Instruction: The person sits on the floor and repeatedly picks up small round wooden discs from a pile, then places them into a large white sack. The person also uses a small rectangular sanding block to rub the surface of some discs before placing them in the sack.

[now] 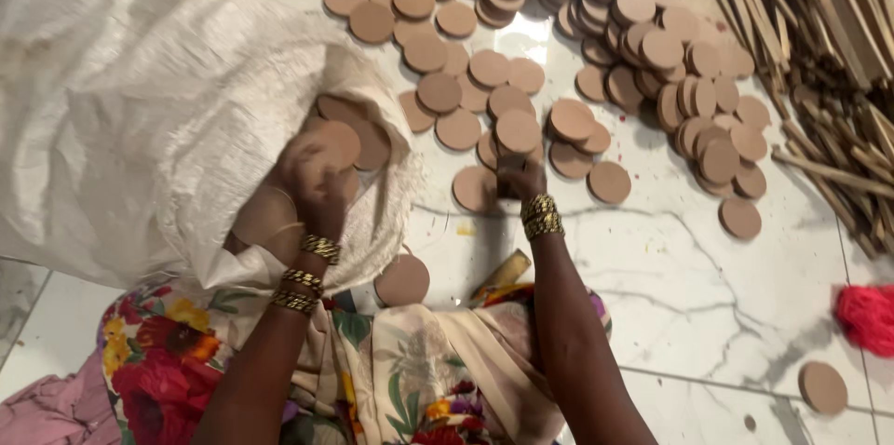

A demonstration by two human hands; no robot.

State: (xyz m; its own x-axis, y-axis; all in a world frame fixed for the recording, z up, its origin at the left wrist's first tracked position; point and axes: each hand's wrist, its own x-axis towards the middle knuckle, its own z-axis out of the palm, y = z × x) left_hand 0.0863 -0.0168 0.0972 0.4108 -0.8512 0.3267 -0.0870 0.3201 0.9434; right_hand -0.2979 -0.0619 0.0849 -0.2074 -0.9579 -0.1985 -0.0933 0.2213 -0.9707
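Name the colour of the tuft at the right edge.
Bright red; the tuft lies on the marble floor, head view.

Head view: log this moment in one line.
left hand: in white sack, gripping discs | right hand: on floor discs | sticks: right

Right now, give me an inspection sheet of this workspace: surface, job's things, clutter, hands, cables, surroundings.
Surface: white marble floor with grey veins.
Job's things: white woven sack, mouth open, brown discs inside; flat round brown discs spread and stacked across the floor.
Clutter: bundle of thin wooden sticks at the right; red tuft at the right edge; lone disc lower right.
Hands: left hand at the sack mouth, holding discs; right hand on a disc stack on the floor, grip unclear.
Cables: nothing seen.
Surroundings: floral garment over the lap; pink cloth lower left.
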